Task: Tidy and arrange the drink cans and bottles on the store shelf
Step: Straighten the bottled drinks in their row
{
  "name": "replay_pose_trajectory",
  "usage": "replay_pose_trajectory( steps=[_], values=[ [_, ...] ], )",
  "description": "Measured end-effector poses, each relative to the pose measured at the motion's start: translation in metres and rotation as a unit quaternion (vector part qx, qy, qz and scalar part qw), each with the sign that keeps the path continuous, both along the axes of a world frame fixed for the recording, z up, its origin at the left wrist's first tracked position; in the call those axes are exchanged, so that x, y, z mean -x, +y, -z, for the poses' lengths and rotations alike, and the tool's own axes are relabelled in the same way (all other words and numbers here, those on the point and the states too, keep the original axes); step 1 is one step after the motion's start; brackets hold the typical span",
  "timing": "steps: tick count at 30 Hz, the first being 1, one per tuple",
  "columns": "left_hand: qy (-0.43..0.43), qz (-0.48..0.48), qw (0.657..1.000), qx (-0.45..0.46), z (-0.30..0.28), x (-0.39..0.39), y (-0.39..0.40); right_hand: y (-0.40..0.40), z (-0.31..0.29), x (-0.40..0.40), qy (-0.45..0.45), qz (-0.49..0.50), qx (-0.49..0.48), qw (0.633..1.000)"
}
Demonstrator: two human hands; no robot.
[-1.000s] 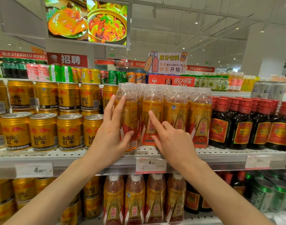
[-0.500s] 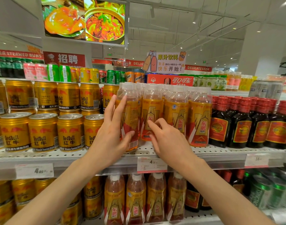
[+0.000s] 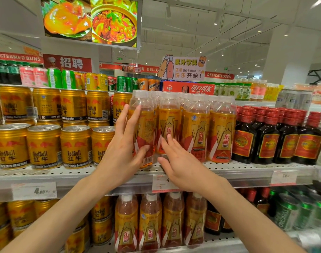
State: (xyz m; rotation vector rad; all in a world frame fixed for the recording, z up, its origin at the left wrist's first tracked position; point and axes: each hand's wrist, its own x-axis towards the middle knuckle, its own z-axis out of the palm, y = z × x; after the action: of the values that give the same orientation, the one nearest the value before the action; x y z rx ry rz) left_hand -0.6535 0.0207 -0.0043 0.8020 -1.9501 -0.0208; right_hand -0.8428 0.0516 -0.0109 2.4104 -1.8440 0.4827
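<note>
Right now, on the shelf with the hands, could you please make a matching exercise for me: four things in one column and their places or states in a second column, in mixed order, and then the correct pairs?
Things
1. gold cans
2. dark bottles with red caps
3. leftmost orange bottle
4. right hand

Places or states
A. right end of the shelf
B. gripped by the left hand, barcode side facing out
C. left end of the shelf, stacked in two layers
D. fingers straight, tips at the second orange bottle

Pairs: 1-C, 2-A, 3-B, 4-D
</note>
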Motion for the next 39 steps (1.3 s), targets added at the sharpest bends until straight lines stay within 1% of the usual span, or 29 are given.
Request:
replay_pose_trajectory(
  steps=[7,10,13,15,17,19,21,23,26,30,33,35,37,39],
  values=[
    [-0.004,0.003,1.0,0.001,0.0,-0.001,0.001,-0.005,0.001,-0.001,-0.007,-0.008,-0.004,1.0],
    [-0.005,0.007,1.0,0.001,0.001,-0.001,0.001,0.001,0.0,0.004,-0.06,-0.016,0.02,0.998],
    [-0.006,0.003,1.0,-0.001,0.001,0.0,0.001,0.014,-0.001,0.013,-0.1,-0.017,0.099,0.99],
    [-0.002,-0.005,1.0,-0.003,0.003,0.003,0.003,0.022,0.001,0.023,-0.141,-0.005,0.169,0.975],
    [0.006,-0.015,1.0,-0.002,0.006,0.006,0.003,0.027,0.003,0.035,-0.171,0.033,0.238,0.955],
    [0.014,-0.023,1.0,0.001,0.008,0.01,0.001,0.031,0.006,0.044,-0.172,0.092,0.276,0.941],
    [0.024,-0.034,0.999,-0.001,0.01,0.011,-0.002,0.033,0.01,0.046,-0.158,0.144,0.274,0.938],
    [0.029,-0.042,0.999,-0.019,0.012,0.011,-0.003,0.032,0.012,0.043,-0.158,0.173,0.257,0.938],
    [0.034,-0.046,0.997,-0.046,0.012,0.01,-0.001,0.026,0.01,0.038,-0.155,0.204,0.228,0.939],
    [0.03,-0.043,0.996,-0.067,0.015,0.01,0.004,0.019,0.004,0.037,-0.157,0.224,0.233,0.933],
    [0.022,-0.049,0.996,-0.067,0.014,0.011,0.006,0.014,0.006,0.038,-0.16,0.211,0.234,0.935],
    [0.011,-0.047,0.996,-0.07,0.014,0.009,0.007,0.011,0.008,0.039,-0.173,0.187,0.23,0.939],
    [0.0,-0.044,0.997,-0.062,0.014,0.007,0.009,0.01,0.007,0.038,-0.217,0.151,0.215,0.94],
    [-0.001,-0.044,0.998,-0.04,0.014,0.007,0.009,0.011,0.003,0.038,-0.266,0.117,0.176,0.94]
  ],
)
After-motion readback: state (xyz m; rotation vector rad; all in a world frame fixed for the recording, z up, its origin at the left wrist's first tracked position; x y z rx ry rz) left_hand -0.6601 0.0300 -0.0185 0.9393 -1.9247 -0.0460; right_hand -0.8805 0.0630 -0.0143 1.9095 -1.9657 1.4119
